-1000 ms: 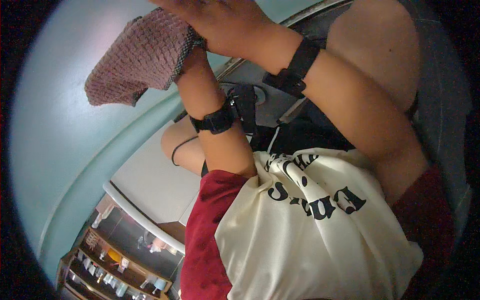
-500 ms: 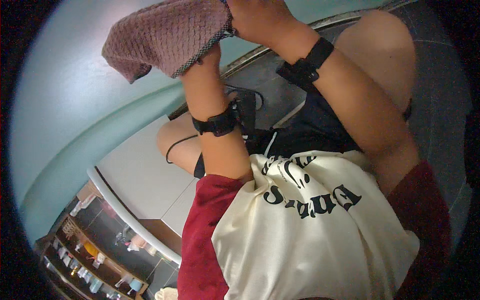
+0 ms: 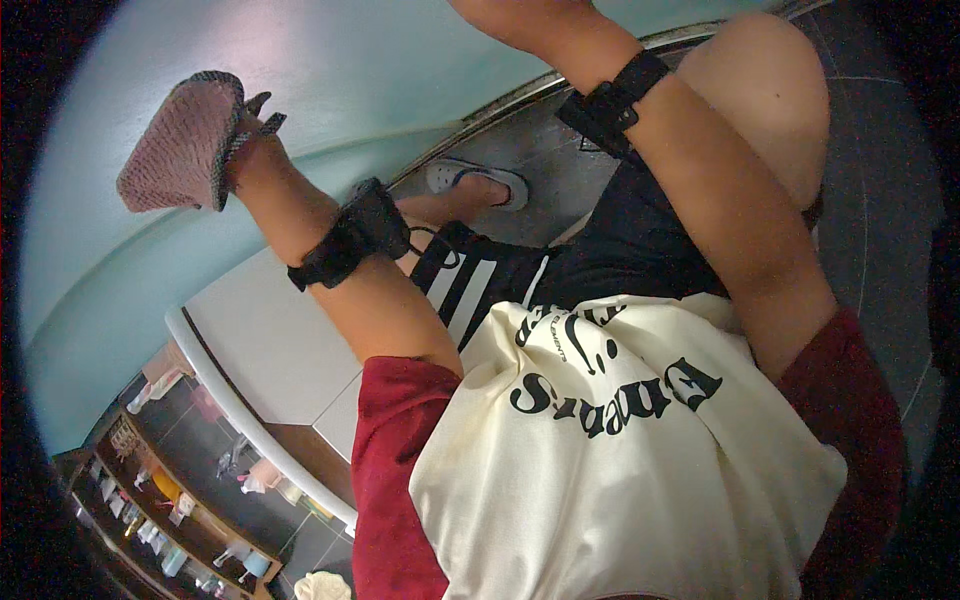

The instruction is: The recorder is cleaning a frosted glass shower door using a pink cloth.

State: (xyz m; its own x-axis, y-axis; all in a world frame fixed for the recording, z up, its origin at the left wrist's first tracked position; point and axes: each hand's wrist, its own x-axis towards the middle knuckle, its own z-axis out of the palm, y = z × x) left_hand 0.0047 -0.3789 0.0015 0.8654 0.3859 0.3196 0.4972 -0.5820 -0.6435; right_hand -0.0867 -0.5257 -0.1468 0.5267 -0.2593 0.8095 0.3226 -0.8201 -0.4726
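Note:
My left hand (image 3: 252,148) is at the upper left, against a smooth pale green-blue surface (image 3: 340,90). A mauve waffle-textured cloth (image 3: 180,145) with a dark checked edge wraps over it and hides its fingers; the hand grips this cloth. My right hand (image 3: 525,18) is at the top middle, cut off by the picture's upper edge beside the same surface. Its fingers are out of sight, and nothing shows in it. Both wrists wear black straps with small black devices.
My bent bare knee (image 3: 765,110) is at the upper right over dark floor tiles (image 3: 870,140). A foot in a light clog (image 3: 510,185) shows below the surface's lower edge. A white panel (image 3: 265,345) and wooden shelves (image 3: 190,520) with bottles stand at the lower left.
My left hand has moved left and slightly down with the cloth, away from my right hand. My right hand, formerly at the cloth's edge, is now apart from it.

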